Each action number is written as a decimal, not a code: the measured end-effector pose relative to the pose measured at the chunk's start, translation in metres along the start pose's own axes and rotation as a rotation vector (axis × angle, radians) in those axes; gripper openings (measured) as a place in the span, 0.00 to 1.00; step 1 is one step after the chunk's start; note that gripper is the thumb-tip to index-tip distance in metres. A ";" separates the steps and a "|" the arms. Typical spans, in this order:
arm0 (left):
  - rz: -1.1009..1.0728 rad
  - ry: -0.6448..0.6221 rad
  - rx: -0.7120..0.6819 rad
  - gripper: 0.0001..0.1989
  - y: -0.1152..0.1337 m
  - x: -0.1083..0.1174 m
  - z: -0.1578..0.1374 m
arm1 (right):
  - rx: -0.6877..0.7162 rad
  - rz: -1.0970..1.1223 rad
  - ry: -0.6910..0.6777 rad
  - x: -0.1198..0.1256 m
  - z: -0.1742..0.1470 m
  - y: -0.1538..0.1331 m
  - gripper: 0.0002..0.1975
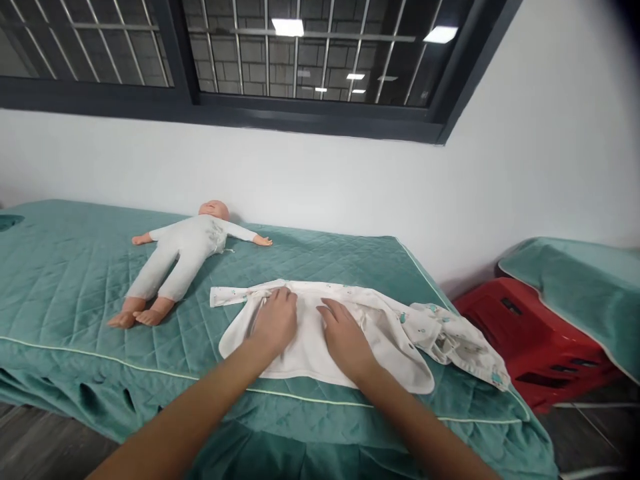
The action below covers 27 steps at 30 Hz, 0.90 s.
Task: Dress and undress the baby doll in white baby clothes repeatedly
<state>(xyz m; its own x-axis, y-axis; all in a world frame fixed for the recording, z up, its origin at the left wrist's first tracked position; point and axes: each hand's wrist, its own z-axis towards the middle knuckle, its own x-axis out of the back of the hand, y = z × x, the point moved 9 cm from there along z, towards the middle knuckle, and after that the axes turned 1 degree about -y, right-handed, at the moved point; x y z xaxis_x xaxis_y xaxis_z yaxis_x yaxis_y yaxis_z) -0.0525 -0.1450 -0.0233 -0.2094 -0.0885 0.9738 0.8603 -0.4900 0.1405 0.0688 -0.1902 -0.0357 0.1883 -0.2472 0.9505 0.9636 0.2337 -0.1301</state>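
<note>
A white baby top (310,357) with small green prints lies spread inside-up near the front edge of the bed. One narrow sleeve reaches out to the left, and the other lies bunched at the right. My left hand (277,321) is closed at the left part of the top, its fingers curled into the cloth by the upper edge. Flat on the middle of the same cloth rests my right hand (349,339), with fingers stretched out and the thumb apart. To the left, a baby doll (187,239) in a pale bodysuit lies on its back, arms spread.
The bed carries a green quilted cover (75,280) with a light piped edge. At the right stands a red plastic stool (525,333), partly under another green cover (575,287). A white wall and a barred window (310,60) rise behind the bed.
</note>
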 end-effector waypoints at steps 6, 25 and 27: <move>-0.179 0.026 -0.096 0.18 0.010 -0.031 -0.009 | -0.181 0.082 -0.007 -0.012 0.005 0.028 0.22; -0.142 -0.011 0.358 0.30 -0.022 -0.034 0.079 | -0.567 0.092 0.164 -0.008 0.070 0.078 0.27; -0.161 -0.017 0.356 0.30 -0.022 -0.034 0.085 | -0.551 0.062 0.128 -0.014 0.073 0.085 0.27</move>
<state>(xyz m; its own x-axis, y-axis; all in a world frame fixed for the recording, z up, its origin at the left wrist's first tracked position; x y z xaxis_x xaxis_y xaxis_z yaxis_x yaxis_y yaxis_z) -0.0254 -0.0576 -0.0444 -0.3494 -0.0188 0.9368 0.9252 -0.1645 0.3418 0.1344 -0.0981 -0.0396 0.2360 -0.3685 0.8992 0.9002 -0.2657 -0.3451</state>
